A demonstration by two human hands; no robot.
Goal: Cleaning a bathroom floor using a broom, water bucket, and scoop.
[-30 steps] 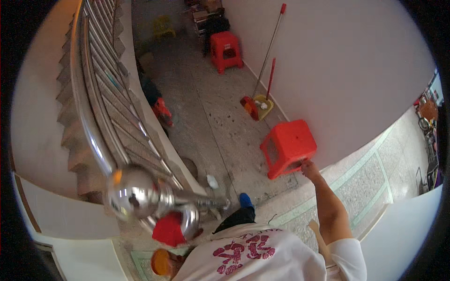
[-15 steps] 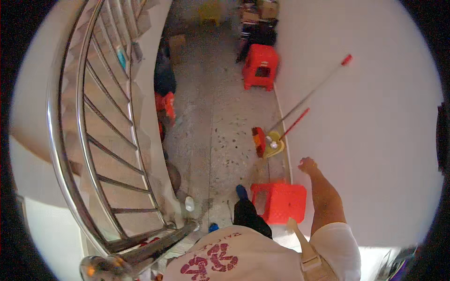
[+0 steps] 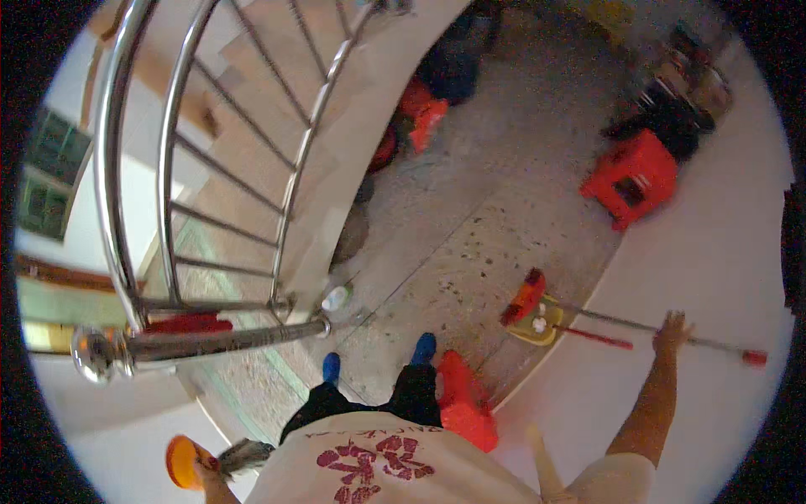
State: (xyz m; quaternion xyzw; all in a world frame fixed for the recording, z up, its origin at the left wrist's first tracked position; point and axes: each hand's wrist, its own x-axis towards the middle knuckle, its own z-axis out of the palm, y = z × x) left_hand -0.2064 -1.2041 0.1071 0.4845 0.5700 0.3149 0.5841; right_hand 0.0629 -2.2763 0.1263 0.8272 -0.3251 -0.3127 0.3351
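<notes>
My right hand is over the grey handle of a broom, its fingers spread apart. The broom's red-orange head rests on the floor, and its red-tipped handle leans against the white wall. Beside it stands a yellow dustpan with a red handle and a white crumpled scrap in it. At the lower left my left hand is closed on the edge of an orange round container. A grey, rough-looking thing is next to that hand; whether I hold it too is unclear.
A red plastic stool stands by my right foot, another red stool farther along the wall. A metal stair railing runs on the left, its post near me. A white bottle-like thing is on the floor.
My view has swung to the left. My right hand has moved out to the broom handle, and its fingers have spread. My left hand with the orange container has come into view.
</notes>
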